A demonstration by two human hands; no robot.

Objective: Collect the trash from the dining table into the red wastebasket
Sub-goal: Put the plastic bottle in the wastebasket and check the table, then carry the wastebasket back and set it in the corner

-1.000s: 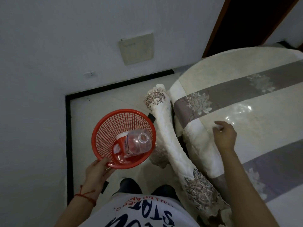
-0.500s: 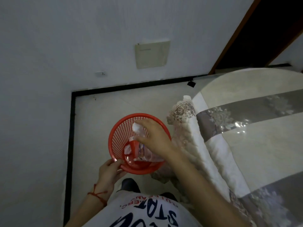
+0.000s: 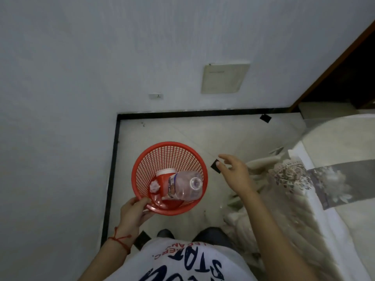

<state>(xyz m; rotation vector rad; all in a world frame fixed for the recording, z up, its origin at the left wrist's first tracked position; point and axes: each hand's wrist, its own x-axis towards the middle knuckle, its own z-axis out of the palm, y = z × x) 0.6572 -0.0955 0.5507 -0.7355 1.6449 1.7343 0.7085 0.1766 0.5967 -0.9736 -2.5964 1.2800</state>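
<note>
The red mesh wastebasket (image 3: 162,153) hangs over the floor, and my left hand (image 3: 134,211) grips its near rim. Inside lie a clear plastic bottle (image 3: 186,185), a red-and-white cup (image 3: 163,175) and a small crumpled white paper (image 3: 155,186). My right hand (image 3: 235,173) hovers just right of the basket, fingers spread, holding nothing. The dining table (image 3: 345,142), under a beige and grey floral cloth, fills the right edge; no trash shows on the visible part.
A white wall with a socket (image 3: 155,96) and a beige panel (image 3: 224,78) stands ahead. A cloth-covered chair back (image 3: 263,209) is between me and the table. Dark tape squares (image 3: 265,118) mark the tiled floor. A dark doorway (image 3: 345,78) is at the upper right.
My right hand came off the table with a crumpled white paper, held it over the basket, let it go, and has now drawn back to the right, empty. The view swung left.
</note>
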